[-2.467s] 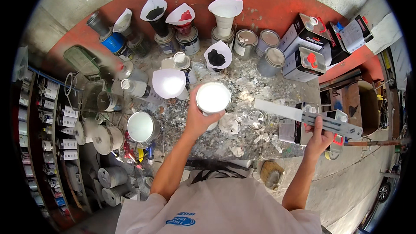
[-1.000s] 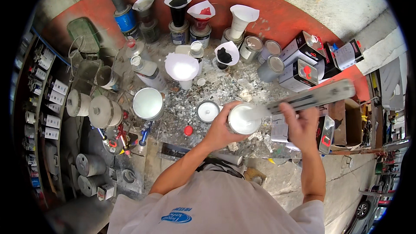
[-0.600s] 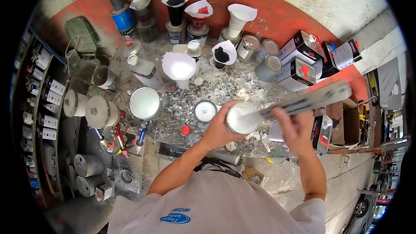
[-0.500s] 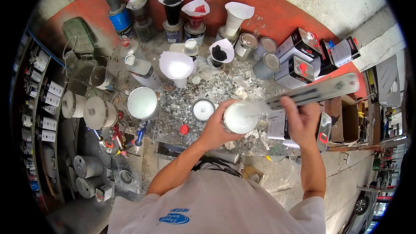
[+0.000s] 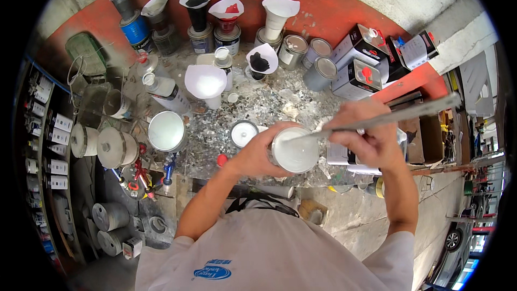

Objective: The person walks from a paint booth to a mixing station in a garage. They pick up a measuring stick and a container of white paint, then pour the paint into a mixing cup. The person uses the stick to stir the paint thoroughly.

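Observation:
My left hand (image 5: 258,153) is wrapped round a cup of milky white paint (image 5: 296,153) over the bench's front part. The lower end of a long flat metal stick (image 5: 414,110) is in that paint, and its upper end points up to the right. My right hand (image 5: 367,134) is closed on the stick, right of the cup. Just left of the cup are a small round container with a white top (image 5: 244,132) and a red cap (image 5: 222,160). A larger open can of pale liquid (image 5: 165,129) stands farther left.
Paper funnels (image 5: 205,81) on cups and cans, bottles (image 5: 160,90) and metal cans (image 5: 320,74) crowd the stained bench (image 5: 274,102). Rectangular tins (image 5: 355,81) stand at right, lidded pots (image 5: 110,146) and spray guns (image 5: 144,179) at left. Shelves (image 5: 46,129) line the far left.
My left hand has moved the cup down and right from the bench middle. The stick's end went into the paint, and my right hand has risen and turned on it.

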